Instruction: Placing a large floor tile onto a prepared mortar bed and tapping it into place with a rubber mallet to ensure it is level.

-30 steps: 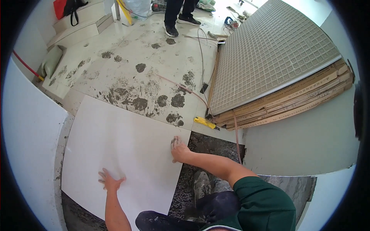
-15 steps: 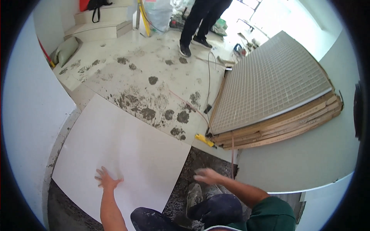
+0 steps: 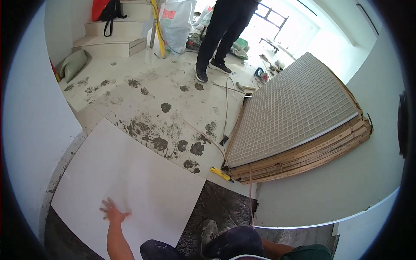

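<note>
A large pale floor tile [image 3: 143, 173] lies in front of me, its far edge against the laid floor. My left hand [image 3: 114, 211] rests on it, palm down with fingers spread, holding nothing. Of my right arm only a piece of forearm [image 3: 274, 250] shows beside my knee; the hand itself is hidden behind my leg. Dark, wet-looking mortar [image 3: 219, 201] borders the tile's right side, with my shoe [image 3: 209, 232] on it. A yellow-handled utility knife [image 3: 220, 173] lies beyond the tile's far right corner.
Tiles in cardboard [image 3: 303, 149], topped by one with a gridded back [image 3: 294, 108], lean at the right wall. A cord [image 3: 226, 112] runs beside them. A person in dark trousers [image 3: 223, 34] stands ahead. Mortar clumps [image 3: 160, 144] dot the floor. A curved wall [image 3: 37, 121] bounds the left.
My right hand has drawn back toward me, out of sight behind my leg. My left hand stays spread on the tile. The view has tilted up slightly.
</note>
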`<action>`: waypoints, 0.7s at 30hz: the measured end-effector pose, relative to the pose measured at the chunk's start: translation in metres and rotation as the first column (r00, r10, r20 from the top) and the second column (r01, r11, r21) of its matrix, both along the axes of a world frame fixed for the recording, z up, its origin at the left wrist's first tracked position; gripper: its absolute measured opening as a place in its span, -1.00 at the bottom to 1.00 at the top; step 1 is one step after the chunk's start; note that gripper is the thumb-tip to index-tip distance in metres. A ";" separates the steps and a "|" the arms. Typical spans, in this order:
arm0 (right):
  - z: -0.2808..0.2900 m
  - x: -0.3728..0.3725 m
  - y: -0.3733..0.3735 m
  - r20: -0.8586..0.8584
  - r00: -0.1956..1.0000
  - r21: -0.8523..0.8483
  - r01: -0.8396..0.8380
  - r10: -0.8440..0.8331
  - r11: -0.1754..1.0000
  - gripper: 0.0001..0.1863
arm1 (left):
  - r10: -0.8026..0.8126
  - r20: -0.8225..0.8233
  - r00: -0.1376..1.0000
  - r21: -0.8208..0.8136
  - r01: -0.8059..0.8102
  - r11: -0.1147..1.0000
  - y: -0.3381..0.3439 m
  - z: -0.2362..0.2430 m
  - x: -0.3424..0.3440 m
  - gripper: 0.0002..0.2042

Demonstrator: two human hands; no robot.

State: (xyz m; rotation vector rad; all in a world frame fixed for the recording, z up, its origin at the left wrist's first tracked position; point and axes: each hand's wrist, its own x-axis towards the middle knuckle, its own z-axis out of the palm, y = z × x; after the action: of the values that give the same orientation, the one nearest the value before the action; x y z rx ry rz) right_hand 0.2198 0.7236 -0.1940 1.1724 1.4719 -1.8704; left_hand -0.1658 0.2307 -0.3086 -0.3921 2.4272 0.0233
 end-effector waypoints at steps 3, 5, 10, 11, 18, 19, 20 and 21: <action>-0.005 0.002 -0.011 -0.016 1.000 0.016 0.015 -0.015 1.000 -0.59 | 0.007 0.007 1.000 0.001 -0.007 1.000 0.006 0.005 -0.004 0.53; -0.007 0.012 -0.011 -0.030 0.999 0.028 0.025 -0.024 0.999 -0.60 | 0.010 0.013 1.000 0.007 -0.010 1.000 0.009 0.006 -0.004 0.54; 0.003 -0.016 -0.019 -0.082 0.996 0.066 0.044 -0.039 0.997 -0.64 | -0.006 -0.018 1.000 0.001 0.006 1.000 0.005 0.003 -0.003 0.53; 0.013 -0.018 -0.010 -0.095 0.995 0.079 0.052 -0.044 0.996 -0.64 | -0.009 -0.021 1.000 0.008 0.009 1.000 0.007 0.003 -0.004 0.53; 0.088 -0.059 0.009 -0.253 0.965 0.248 0.127 -0.063 0.960 -0.73 | 0.004 -0.027 1.000 0.014 -0.004 1.000 0.003 0.004 -0.002 0.55; 0.114 -0.076 0.007 -0.341 0.937 0.309 0.184 -0.072 0.933 -0.76 | 0.002 -0.033 0.999 0.012 -0.001 1.000 0.001 0.003 -0.001 0.56; 0.134 -0.089 0.004 -0.351 0.935 0.324 0.180 -0.059 0.929 -0.76 | 0.009 -0.042 0.999 0.030 -0.008 1.000 -0.001 0.001 -0.001 0.56; 0.152 -0.103 0.000 -0.397 0.917 0.429 0.156 0.031 0.890 -0.77 | 0.003 -0.044 0.999 0.023 -0.002 1.000 -0.002 -0.002 -0.001 0.57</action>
State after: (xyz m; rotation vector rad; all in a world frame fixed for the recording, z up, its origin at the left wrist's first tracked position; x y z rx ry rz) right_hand 0.1172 0.7233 -0.0419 1.0814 2.2172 -1.9464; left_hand -0.1670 0.2285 -0.3103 -0.3886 2.4679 0.0619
